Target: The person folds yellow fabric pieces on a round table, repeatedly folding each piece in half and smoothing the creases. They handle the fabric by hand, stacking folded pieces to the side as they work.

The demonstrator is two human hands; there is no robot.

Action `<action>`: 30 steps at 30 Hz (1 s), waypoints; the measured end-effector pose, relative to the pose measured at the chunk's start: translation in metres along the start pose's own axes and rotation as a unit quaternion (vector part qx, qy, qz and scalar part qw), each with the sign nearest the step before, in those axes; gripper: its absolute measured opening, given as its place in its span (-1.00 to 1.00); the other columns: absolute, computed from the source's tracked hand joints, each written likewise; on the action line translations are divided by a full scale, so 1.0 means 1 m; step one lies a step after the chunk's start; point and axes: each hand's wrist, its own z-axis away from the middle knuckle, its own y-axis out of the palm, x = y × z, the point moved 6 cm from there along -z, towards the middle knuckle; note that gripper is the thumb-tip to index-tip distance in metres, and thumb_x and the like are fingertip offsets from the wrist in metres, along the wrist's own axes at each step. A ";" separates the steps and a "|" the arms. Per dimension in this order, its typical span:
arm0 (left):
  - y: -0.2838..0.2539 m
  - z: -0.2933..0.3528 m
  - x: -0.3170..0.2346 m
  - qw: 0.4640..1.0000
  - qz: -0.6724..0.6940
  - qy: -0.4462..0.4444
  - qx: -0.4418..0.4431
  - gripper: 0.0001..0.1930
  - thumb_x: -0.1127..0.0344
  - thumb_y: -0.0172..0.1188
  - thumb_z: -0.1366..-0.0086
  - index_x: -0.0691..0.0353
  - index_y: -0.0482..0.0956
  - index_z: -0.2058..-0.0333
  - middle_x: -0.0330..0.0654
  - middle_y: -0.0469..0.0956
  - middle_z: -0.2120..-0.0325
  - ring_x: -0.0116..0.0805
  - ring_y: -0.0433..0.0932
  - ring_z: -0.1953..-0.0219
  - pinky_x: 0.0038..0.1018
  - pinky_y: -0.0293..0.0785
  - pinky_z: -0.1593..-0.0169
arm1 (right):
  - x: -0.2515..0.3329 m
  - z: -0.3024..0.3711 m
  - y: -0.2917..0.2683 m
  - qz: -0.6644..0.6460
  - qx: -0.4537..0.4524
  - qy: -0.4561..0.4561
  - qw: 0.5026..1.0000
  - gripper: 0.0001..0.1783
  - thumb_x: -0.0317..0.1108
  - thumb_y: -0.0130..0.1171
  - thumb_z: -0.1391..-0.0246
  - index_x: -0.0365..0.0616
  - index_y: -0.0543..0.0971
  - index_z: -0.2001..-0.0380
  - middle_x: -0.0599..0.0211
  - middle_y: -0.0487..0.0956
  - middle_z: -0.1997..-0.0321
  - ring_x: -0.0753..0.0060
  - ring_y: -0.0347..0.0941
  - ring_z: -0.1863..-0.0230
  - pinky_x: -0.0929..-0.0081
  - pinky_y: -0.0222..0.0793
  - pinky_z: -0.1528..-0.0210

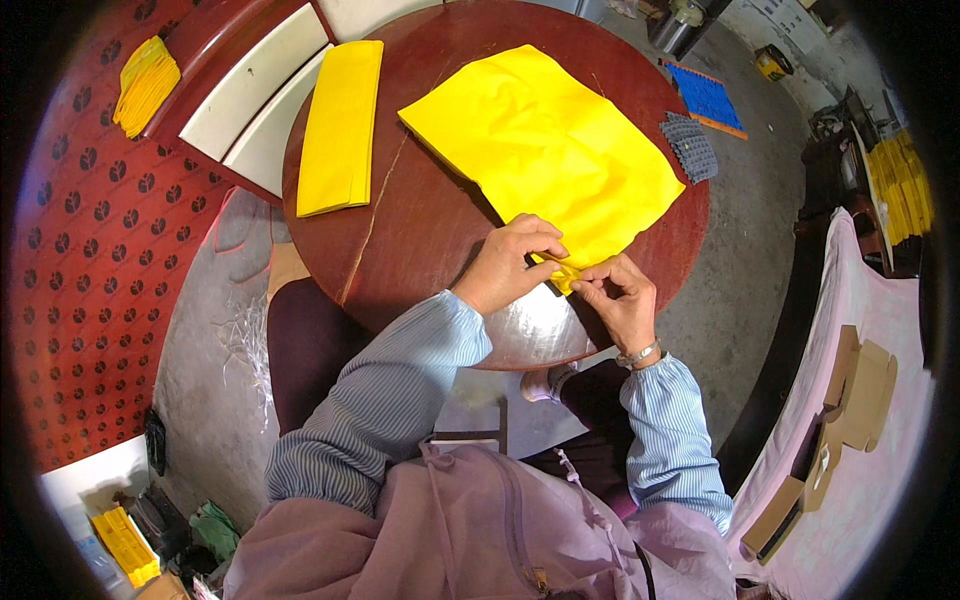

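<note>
Left hand (508, 262) and right hand (625, 302) partly hide a yellow fabric sheet (560, 150); the upper edge crops yellow cloth (368, 16).

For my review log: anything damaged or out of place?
Yes: a pale line, like a crack or scratch, crosses the round table between the folded yellow fabric and the yellow sheet. Litter-like whitish strands lie on the floor at left.

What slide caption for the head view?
Left-hand grip and right-hand grip pinch the near corner of a yellow fabric piece on a round reddish table, folded yellow fabric alongside.
</note>
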 end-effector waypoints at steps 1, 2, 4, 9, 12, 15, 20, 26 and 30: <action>-0.001 -0.001 0.001 1.000 -0.003 0.005 0.003 -0.74 0.54 0.43 -0.19 0.24 0.74 0.12 -0.08 0.69 -0.03 -0.10 0.68 -0.13 -0.33 0.65 -0.19 | 0.000 0.000 0.000 0.000 -0.001 -0.003 1.000 -0.81 -0.52 0.59 -0.05 -0.26 0.75 0.28 0.45 0.60 0.34 0.65 0.44 0.40 0.63 0.41 0.32; -0.003 -0.001 0.002 1.000 0.010 0.004 0.007 -0.73 0.54 0.43 -0.19 0.24 0.74 0.12 -0.09 0.69 -0.03 -0.10 0.68 -0.13 -0.33 0.64 -0.20 | 0.000 0.000 0.000 -0.002 -0.001 -0.003 1.000 -0.81 -0.51 0.59 -0.06 -0.26 0.75 0.29 0.44 0.60 0.34 0.65 0.44 0.40 0.63 0.41 0.32; -0.004 -0.001 0.005 0.999 0.033 -0.012 0.024 -0.72 0.54 0.43 -0.18 0.24 0.74 0.11 -0.09 0.69 -0.04 -0.10 0.67 -0.14 -0.33 0.63 -0.22 | -0.001 0.000 0.000 -0.004 0.000 -0.003 1.000 -0.81 -0.51 0.59 -0.06 -0.26 0.74 0.29 0.44 0.60 0.34 0.66 0.44 0.40 0.63 0.41 0.32; -0.004 0.000 0.001 0.999 0.003 0.005 0.034 -0.68 0.52 0.44 -0.15 0.22 0.73 0.08 -0.10 0.67 -0.07 -0.10 0.65 -0.17 -0.30 0.62 -0.24 | -0.005 0.001 0.000 -0.009 0.015 0.024 1.000 -0.80 -0.52 0.59 -0.07 -0.24 0.74 0.27 0.46 0.60 0.29 0.62 0.45 0.32 0.61 0.43 0.22; -0.003 0.001 0.001 0.999 0.007 -0.001 0.034 -0.66 0.51 0.46 -0.14 0.22 0.72 0.08 -0.11 0.66 -0.08 -0.11 0.65 -0.17 -0.29 0.61 -0.26 | -0.003 0.000 0.000 -0.010 0.007 0.008 1.000 -0.81 -0.50 0.59 -0.07 -0.26 0.74 0.27 0.44 0.60 0.32 0.64 0.44 0.37 0.61 0.42 0.29; -0.003 0.002 0.000 1.000 0.000 0.013 0.024 -0.66 0.51 0.48 -0.12 0.23 0.72 0.09 -0.11 0.66 -0.07 -0.12 0.65 -0.17 -0.30 0.61 -0.25 | -0.002 0.000 0.000 -0.010 0.001 -0.002 1.000 -0.81 -0.49 0.59 -0.07 -0.27 0.74 0.27 0.44 0.60 0.34 0.66 0.43 0.40 0.62 0.41 0.32; -0.002 0.003 -0.002 0.999 0.004 0.035 0.002 -0.69 0.52 0.50 -0.12 0.24 0.73 0.13 -0.12 0.68 -0.03 -0.12 0.65 -0.16 -0.30 0.62 -0.24 | -0.002 -0.001 0.000 -0.013 0.005 0.005 1.000 -0.80 -0.49 0.59 -0.07 -0.26 0.74 0.28 0.44 0.59 0.34 0.66 0.42 0.40 0.62 0.40 0.31; -0.001 0.005 -0.006 0.999 -0.013 0.044 -0.011 -0.72 0.52 0.52 -0.12 0.27 0.72 0.17 -0.11 0.66 0.00 -0.12 0.65 -0.15 -0.29 0.65 -0.22 | -0.002 -0.001 0.000 -0.013 0.012 0.007 1.000 -0.81 -0.49 0.59 -0.08 -0.25 0.74 0.28 0.47 0.57 0.33 0.68 0.41 0.40 0.63 0.39 0.31; 0.000 0.007 -0.010 0.998 -0.021 0.062 -0.024 -0.75 0.51 0.52 -0.13 0.27 0.73 0.20 -0.10 0.64 0.02 -0.14 0.65 -0.14 -0.31 0.67 -0.18 | -0.002 0.000 0.001 -0.034 0.007 0.018 0.999 -0.77 -0.50 0.58 -0.08 -0.23 0.69 0.25 0.49 0.55 0.33 0.70 0.39 0.40 0.65 0.38 0.32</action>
